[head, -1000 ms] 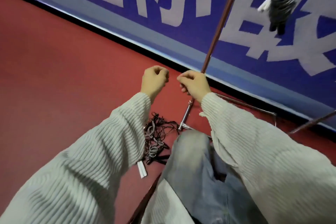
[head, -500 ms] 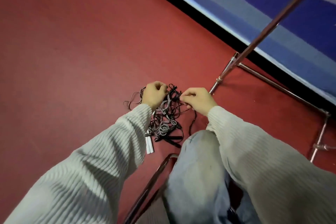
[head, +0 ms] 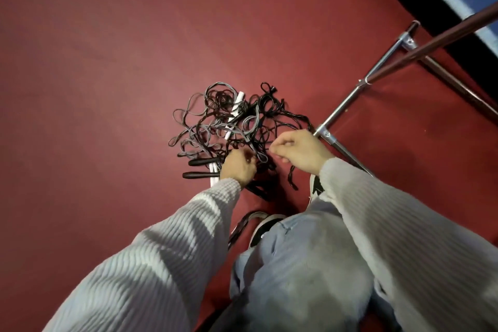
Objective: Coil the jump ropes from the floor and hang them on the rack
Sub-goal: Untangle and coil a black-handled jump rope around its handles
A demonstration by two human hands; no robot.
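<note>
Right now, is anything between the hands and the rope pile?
Nothing visible. The left hand is already at the near edge of the tangled jump ropes on the red floor; the right hand hovers beside them. The rack stands off to the right.

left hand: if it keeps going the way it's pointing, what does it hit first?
Most likely the tangle of jump ropes on the floor. The left hand points up the picture into the pile, its fingers already at the near cords; depth is hard to judge. The black handles lie just left of that line.
</note>
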